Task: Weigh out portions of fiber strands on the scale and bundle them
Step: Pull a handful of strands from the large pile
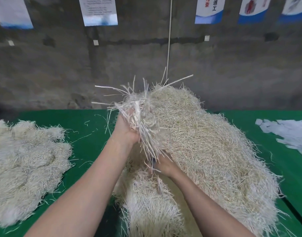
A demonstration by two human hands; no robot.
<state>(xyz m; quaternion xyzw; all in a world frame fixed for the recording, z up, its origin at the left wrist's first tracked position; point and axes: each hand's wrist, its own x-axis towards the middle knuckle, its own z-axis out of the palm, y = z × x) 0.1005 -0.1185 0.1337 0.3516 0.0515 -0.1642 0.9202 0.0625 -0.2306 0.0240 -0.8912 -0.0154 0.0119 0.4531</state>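
A loose handful of pale fiber strands (pixel 140 117) is lifted above the green table (pixel 92 144). My left hand (pixel 125 131) grips its upper part from the left side. My right hand (pixel 164 165) holds the lower ends of the same handful from below, fingers mostly hidden by strands. Right behind them rises a big heap of fiber strands (pixel 206 142), covering the middle and right of the table. More aligned strands (pixel 150 206) lie between my forearms. No scale shows in this view.
A second mass of pale fiber bundles (pixel 25 168) covers the left of the table. White paper strips (pixel 288 132) lie at the far right. A grey wall with posters (pixel 98 11) and a hanging cord (pixel 169 40) stands behind.
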